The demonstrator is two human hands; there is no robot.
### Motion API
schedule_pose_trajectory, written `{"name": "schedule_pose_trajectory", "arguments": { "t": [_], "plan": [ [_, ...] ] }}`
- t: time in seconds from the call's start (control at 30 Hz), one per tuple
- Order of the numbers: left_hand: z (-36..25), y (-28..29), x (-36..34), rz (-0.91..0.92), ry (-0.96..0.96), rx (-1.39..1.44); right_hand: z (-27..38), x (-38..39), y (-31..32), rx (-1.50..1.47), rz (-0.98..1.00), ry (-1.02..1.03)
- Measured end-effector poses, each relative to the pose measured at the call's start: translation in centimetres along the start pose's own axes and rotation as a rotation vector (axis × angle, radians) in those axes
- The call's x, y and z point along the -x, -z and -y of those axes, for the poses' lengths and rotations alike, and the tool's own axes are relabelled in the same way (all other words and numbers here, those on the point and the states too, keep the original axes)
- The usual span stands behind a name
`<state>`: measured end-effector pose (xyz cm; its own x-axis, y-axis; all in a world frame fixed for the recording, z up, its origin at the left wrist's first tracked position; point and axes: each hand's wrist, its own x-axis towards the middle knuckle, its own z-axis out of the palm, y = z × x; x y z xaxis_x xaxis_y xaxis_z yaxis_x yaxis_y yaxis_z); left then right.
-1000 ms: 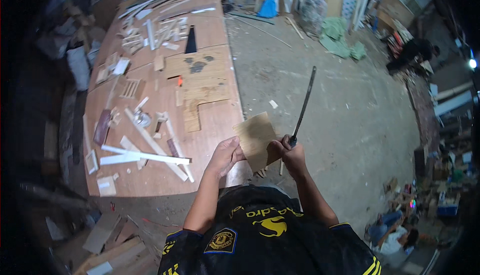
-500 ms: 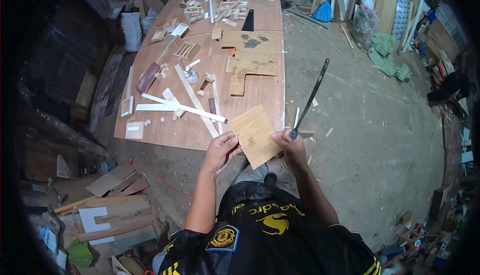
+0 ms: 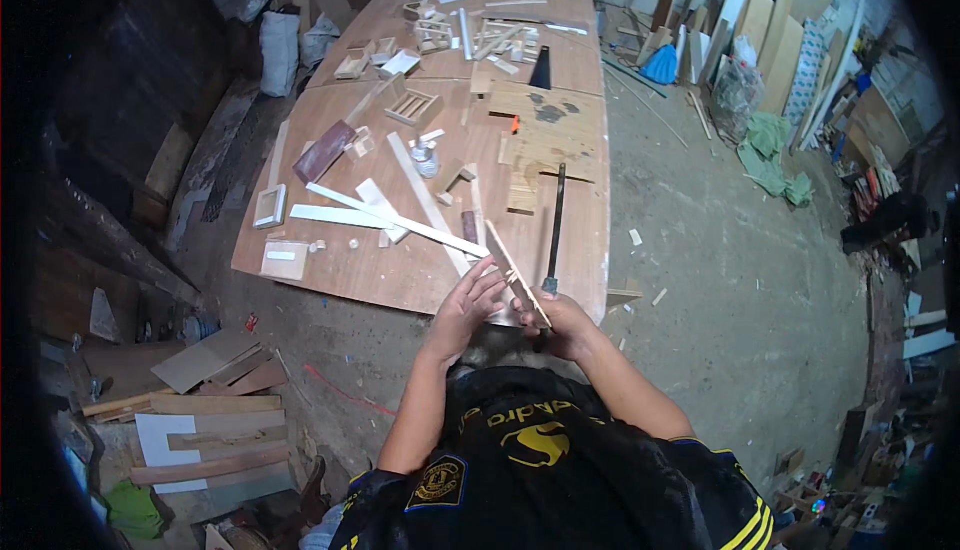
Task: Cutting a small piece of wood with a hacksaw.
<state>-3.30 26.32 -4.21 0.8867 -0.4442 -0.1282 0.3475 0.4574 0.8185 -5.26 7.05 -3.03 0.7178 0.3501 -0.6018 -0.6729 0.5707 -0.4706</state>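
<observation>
By the near edge of the table (image 3: 375, 268), the right hand (image 3: 564, 326) holds a thin board (image 3: 524, 285), tipped on edge, and a long dark blade (image 3: 557, 225). The left hand (image 3: 466, 312) is spread wide beside the board.

Head-worn fisheye, steeply downward over the table (image 3: 405, 275)

Shirt (image 3: 610, 495): black, short-sleeved
Sleeve edges (image 3: 688, 439): blue trim
Right sleeve (image 3: 715, 480): yellow stripes (image 3: 756, 528)
Crest (image 3: 437, 482): shield-shaped, blue border, gold motif
Chest emblem (image 3: 545, 442): yellow, curved
Lettering (image 3: 523, 415): yellow
Left hand (image 3: 463, 312): bare
Right hand (image 3: 564, 326): bare
</observation>
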Motion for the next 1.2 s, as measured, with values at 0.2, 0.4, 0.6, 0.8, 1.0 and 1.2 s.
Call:
{"name": "schedule_pose_trajectory", "arguments": {
  "t": [0.2,0.4,0.6,0.8,1.0,1.2],
  "plan": [
    [-10.2,3.1,2.1,-0.291,0.035,0.037,-1.9,-5.5,-8.5,0.153,0.147,-0.014],
    [-13.4,10.6,3.1,-0.671,-0.477,0.146,-1.2,-10.3,-11.4,0.807,-0.242,0.428],
    [-14.6,16.7,2.7,-0.724,-0.440,0.170,-0.1,-7.8,-18.4,1.099,-0.075,0.808],
    [-12.0,19.3,1.0,-0.811,-0.764,-0.835,-1.9,-8.4,-23.3,1.480,0.281,1.125],
    [-13.5,16.2,0.7,-0.820,-0.673,-0.333,0.0,-12.5,-22.5,1.414,-0.097,1.132],
    [-14.7,12.6,0.2,-0.831,-0.725,-0.073,-0.4,-14.6,-19.9,1.545,0.018,1.215]
  ]
}}
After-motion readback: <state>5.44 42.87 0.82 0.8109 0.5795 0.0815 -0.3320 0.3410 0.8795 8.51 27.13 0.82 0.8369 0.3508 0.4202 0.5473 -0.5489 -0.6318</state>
